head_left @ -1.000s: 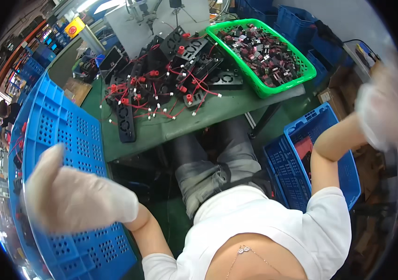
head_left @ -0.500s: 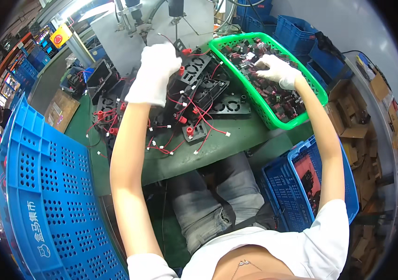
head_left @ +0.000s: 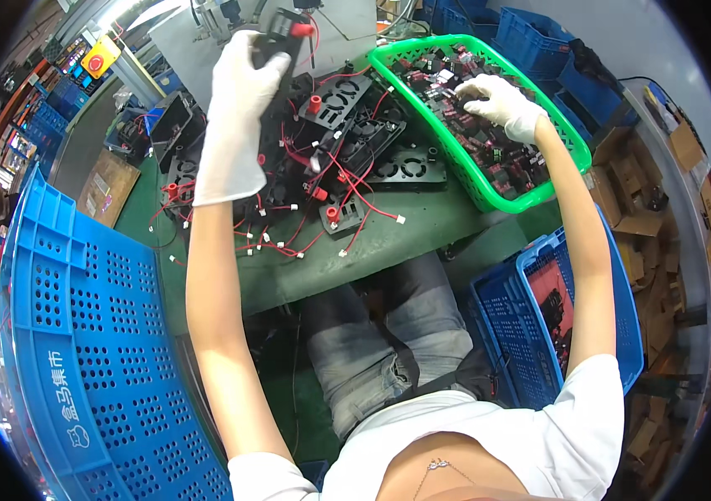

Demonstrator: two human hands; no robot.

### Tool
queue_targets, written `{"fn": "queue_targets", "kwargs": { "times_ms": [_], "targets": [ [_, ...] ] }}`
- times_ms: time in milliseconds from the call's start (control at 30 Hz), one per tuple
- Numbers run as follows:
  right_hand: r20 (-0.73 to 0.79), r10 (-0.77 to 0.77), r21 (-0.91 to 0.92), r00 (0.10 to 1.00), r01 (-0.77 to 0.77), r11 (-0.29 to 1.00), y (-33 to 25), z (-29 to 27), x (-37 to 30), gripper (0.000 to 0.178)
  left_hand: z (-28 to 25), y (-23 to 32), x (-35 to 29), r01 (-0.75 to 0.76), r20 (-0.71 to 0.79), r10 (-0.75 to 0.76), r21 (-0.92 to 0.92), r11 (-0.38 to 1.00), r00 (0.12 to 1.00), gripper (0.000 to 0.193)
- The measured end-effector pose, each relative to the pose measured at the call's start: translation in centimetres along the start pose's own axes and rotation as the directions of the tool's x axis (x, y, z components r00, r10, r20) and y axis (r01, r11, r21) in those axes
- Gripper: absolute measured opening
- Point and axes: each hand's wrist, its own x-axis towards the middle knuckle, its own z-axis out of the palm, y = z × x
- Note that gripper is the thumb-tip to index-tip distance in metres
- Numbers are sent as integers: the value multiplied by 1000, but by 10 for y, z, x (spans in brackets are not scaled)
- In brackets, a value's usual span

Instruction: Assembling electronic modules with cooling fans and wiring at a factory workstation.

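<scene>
My left hand (head_left: 247, 79), in a white glove, is closed round a black plastic housing (head_left: 279, 46) with a red knob, raised over the far side of the bench. Below it lies a heap of similar black housings (head_left: 343, 100) with ring-shaped cut-outs, red knobs and thin red wires ending in white plugs. My gloved right hand (head_left: 504, 107) is over the green basket (head_left: 522, 203), among small black and red parts (head_left: 489, 154). Its fingers and thumb curl inward; what lies between them is too small to make out.
A large blue perforated crate (head_left: 105, 334) stands close on my left. Blue crates (head_left: 501, 326) with a pink sheet and black parts sit low at my right. A machine panel (head_left: 343, 29) rises behind the heap; a red stop button (head_left: 97, 63) is at the far left.
My left hand has lifted up and left from the heap, and the black housing now shows in it. My right hand stays in the basket, almost unmoved; the view has shifted slightly.
</scene>
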Motion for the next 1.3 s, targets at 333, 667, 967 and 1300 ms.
{"fn": "queue_targets", "kwargs": {
  "times_ms": [333, 667, 967, 1300],
  "targets": [
    [-212, 189, 387, 959, -95, 917, -16, -13, 5, 22, -98, 14, -38, -208, -443, -20, -460, 863, 896, 31],
    [-379, -11, 317, 925, 141, 938, -95, -20, -25, 25, -123, 38, -34, -210, -588, -56, -374, 903, 807, 36],
    [-311, -379, 389, 871, 481, 786, -262, 142, -62, 30, -97, -65, 6, -488, -629, 253, -231, 842, 735, 30],
    [-236, -522, 147, 819, 561, 814, -299, 227, -10, 24, -140, 24, -53, -134, -521, -305, -646, 751, 797, 34]
  ]
}}
